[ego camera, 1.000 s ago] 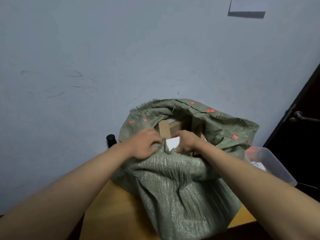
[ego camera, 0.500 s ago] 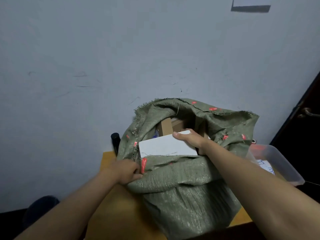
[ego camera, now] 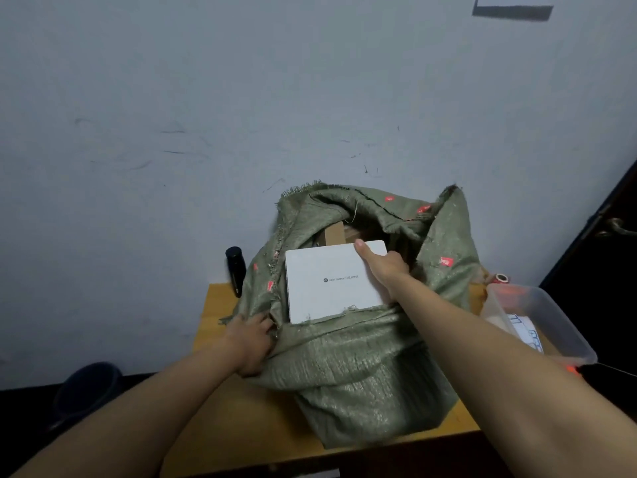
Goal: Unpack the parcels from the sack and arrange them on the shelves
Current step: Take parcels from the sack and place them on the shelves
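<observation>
White flat box (ego camera: 332,282) now risen farther out of the green woven sack (ego camera: 362,339) on the wooden table (ego camera: 241,426), right hand (ego camera: 382,265) grasping its far right edge, thumb on top, left hand (ego camera: 250,343) clutching sack rim lower down.

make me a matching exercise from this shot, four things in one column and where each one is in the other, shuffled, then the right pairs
Things
1. white box
2. black bottle
3. clear plastic tub
4. left hand

Places
A. on the table by the wall, left of the sack
B. gripping the sack's near-left edge
C. sticking halfway out of the sack's mouth, held by the right hand
D. on the table to the right of the sack

Pairs: 1-C, 2-A, 3-D, 4-B
</observation>
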